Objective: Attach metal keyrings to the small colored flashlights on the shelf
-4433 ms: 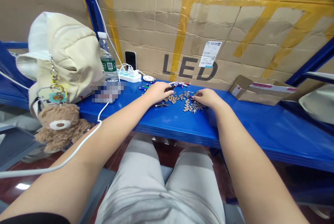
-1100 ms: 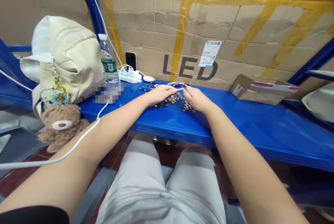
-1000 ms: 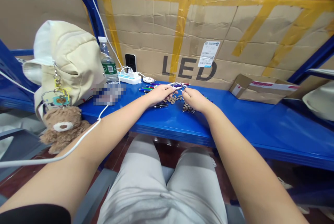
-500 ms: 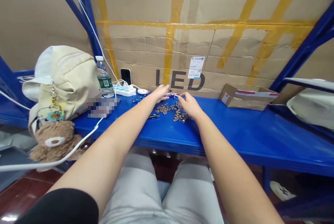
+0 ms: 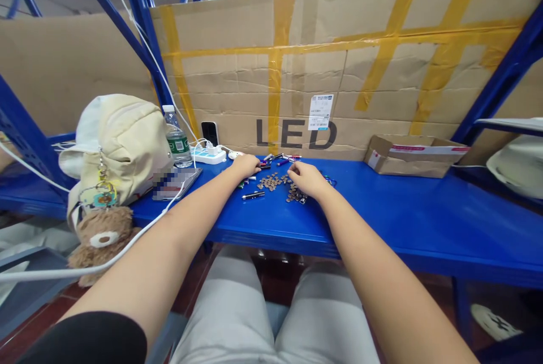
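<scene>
On the blue shelf top, my left hand (image 5: 246, 166) is closed, its fingertips at a dark pen-shaped item (image 5: 264, 165); it appears to hold it. My right hand (image 5: 309, 178) has its fingers bent together over the right side of a heap of small round coin-like discs (image 5: 272, 181); what it pinches, if anything, is hidden. A black pen-shaped item (image 5: 253, 195) lies in front of the discs. Several coloured pen-shaped items (image 5: 283, 161) lie behind them, toward the cardboard. Some metal bits (image 5: 302, 200) sit beneath my right hand.
At the left stand a cream backpack (image 5: 131, 138) with a teddy bear charm (image 5: 104, 234), a water bottle (image 5: 178, 141) and a white power strip (image 5: 208, 154). An open cardboard box (image 5: 416, 160) is at the right. Tall cardboard (image 5: 237, 81) backs the shelf.
My hands, close together behind the discs before, have moved apart. The left is now further left; the right has come nearer, over the heap. The view has shifted slightly.
</scene>
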Available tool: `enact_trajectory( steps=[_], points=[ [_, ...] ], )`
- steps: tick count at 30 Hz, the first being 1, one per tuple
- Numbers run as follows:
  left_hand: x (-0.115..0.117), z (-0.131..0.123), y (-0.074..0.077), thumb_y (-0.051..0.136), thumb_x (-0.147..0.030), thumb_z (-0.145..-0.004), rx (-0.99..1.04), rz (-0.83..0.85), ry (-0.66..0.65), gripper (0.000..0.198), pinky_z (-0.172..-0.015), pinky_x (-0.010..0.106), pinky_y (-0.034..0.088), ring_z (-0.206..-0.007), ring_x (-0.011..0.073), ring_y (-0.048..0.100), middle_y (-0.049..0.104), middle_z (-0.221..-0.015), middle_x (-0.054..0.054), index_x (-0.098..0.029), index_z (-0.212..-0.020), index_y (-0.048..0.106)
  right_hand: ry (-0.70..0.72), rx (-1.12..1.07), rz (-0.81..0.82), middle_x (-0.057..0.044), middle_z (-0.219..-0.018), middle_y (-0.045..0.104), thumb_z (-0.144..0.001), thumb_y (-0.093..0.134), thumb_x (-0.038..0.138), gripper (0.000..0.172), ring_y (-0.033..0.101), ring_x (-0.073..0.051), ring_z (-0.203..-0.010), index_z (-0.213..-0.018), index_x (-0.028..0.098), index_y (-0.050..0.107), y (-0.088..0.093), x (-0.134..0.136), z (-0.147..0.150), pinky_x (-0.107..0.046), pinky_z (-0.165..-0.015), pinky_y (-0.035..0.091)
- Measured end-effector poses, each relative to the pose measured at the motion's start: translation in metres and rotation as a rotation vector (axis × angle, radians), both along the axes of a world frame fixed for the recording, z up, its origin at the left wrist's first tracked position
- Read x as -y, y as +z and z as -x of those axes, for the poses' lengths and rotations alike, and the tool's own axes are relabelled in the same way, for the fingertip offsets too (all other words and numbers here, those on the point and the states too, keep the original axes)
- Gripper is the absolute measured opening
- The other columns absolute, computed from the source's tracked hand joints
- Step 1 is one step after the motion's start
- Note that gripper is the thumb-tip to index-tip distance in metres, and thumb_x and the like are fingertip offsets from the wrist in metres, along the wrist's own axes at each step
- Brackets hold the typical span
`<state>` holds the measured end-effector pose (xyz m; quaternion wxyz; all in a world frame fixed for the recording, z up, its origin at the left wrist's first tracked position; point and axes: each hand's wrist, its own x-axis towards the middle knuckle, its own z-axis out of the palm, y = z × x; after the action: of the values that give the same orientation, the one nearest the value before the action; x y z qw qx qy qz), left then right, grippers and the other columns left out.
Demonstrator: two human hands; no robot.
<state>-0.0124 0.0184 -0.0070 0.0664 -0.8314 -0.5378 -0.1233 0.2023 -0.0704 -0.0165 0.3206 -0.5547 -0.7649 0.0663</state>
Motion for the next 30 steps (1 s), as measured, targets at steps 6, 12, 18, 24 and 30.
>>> enact_trajectory(
  steps=[6, 12, 18, 24, 30],
  points=[
    [0.035, 0.012, 0.001, 0.052, -0.029, -0.086, 0.236, -0.131, -0.027, 0.021, -0.086, 0.033, 0.046, -0.097, 0.024, 0.062, 0.069, -0.102, 0.01, -0.018, -0.1, 0.063, -0.019, 0.168, -0.03, -0.008, -0.096, 0.067, -0.083, 0.048, 0.025, 0.019, 0.059, -0.021, -0.088, -0.084, 0.02, 0.067, -0.003, -0.001, -0.001, -0.03, -0.077, 0.042],
    [0.081, 0.033, -0.012, 0.047, -0.025, -0.088, 0.577, -0.091, -0.156, 0.041, -0.09, 0.034, 0.046, -0.098, 0.0209, 0.063, 0.067, -0.108, 0.009, -0.017, -0.128, 0.045, -0.053, 0.317, 0.012, -0.011, -0.105, 0.066, -0.084, 0.05, 0.027, 0.027, 0.058, -0.025, -0.097, -0.097, 0.023, 0.073, -0.009, -0.004, 0.003, -0.035, -0.085, 0.043],
    [0.081, 0.023, -0.014, 0.044, -0.024, -0.088, 0.521, -0.03, -0.276, 0.029, -0.098, 0.036, 0.042, -0.109, 0.022, 0.059, 0.064, -0.116, 0.01, -0.016, -0.113, 0.056, -0.049, 0.318, 0.047, -0.007, -0.104, 0.068, -0.08, 0.056, 0.029, 0.023, 0.06, -0.022, -0.095, -0.094, 0.024, 0.073, -0.007, -0.004, 0.006, -0.032, -0.084, 0.044],
    [0.084, 0.021, -0.019, 0.046, -0.028, -0.087, 0.569, 0.103, -0.311, 0.023, -0.091, 0.037, 0.047, -0.104, 0.0217, 0.062, 0.066, -0.108, 0.011, -0.016, -0.107, 0.051, 0.001, 0.301, 0.086, -0.005, -0.095, 0.072, -0.081, 0.057, 0.031, 0.02, 0.062, -0.021, -0.088, -0.087, 0.025, 0.074, -0.001, -0.003, 0.013, -0.029, -0.078, 0.045],
    [0.082, 0.022, -0.02, 0.052, -0.025, -0.082, 0.55, 0.146, -0.362, 0.018, -0.089, 0.036, 0.047, -0.102, 0.0217, 0.062, 0.067, -0.107, 0.009, -0.019, -0.099, 0.049, 0.038, 0.269, 0.063, -0.003, -0.101, 0.071, -0.079, 0.057, 0.027, 0.02, 0.062, -0.02, -0.095, -0.091, 0.024, 0.073, 0.0, 0.0, 0.014, -0.029, -0.082, 0.045]
  ],
)
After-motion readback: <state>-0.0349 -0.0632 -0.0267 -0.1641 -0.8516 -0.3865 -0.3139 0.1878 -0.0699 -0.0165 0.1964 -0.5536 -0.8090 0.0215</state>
